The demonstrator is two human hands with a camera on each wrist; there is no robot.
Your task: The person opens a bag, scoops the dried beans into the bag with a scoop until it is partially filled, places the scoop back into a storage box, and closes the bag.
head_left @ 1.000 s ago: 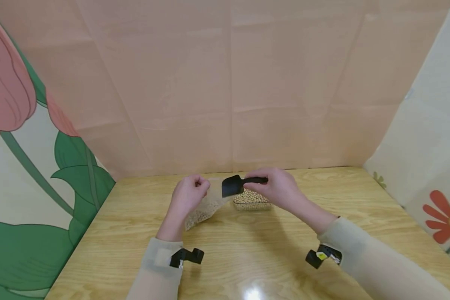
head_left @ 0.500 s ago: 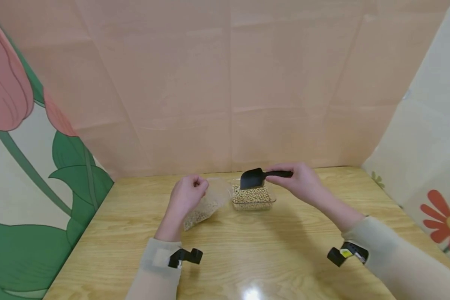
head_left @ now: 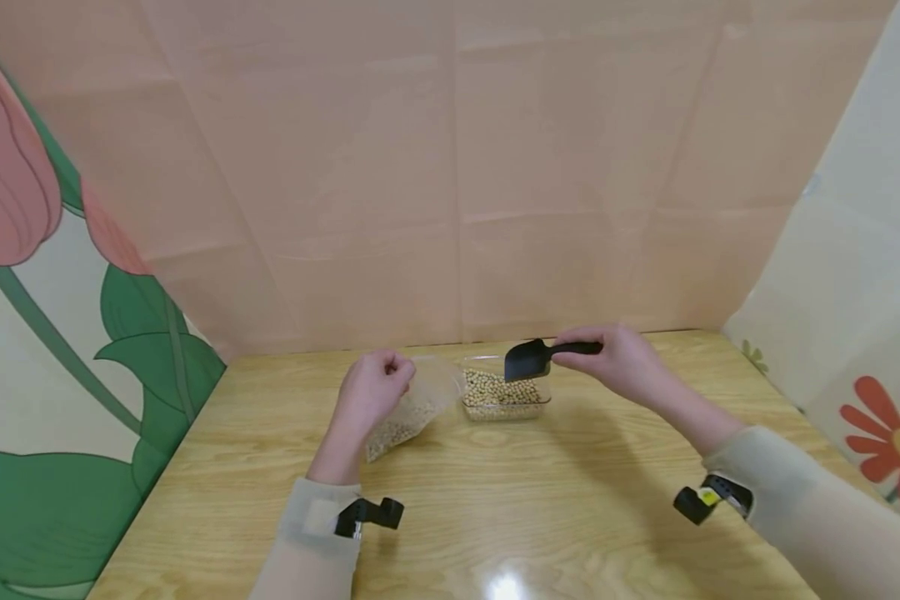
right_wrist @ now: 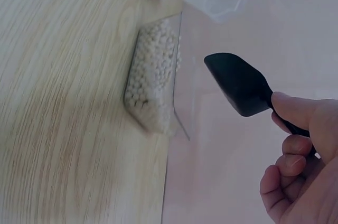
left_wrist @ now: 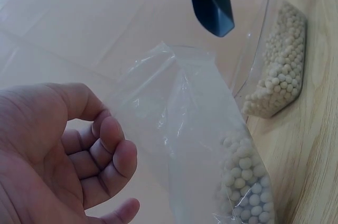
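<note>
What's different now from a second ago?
The right hand moved the black scoop to the right, away from the bag. Neither hand let go of anything. The left hand still pinches the bag, and the clear box stayed put.

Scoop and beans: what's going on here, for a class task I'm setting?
A person's right hand holds a black scoop over a clear box of beans on the table. The left hand pinches the edge of a clear plastic bag beside the box, with more beans low inside it. No beans show on the scoop.
</note>
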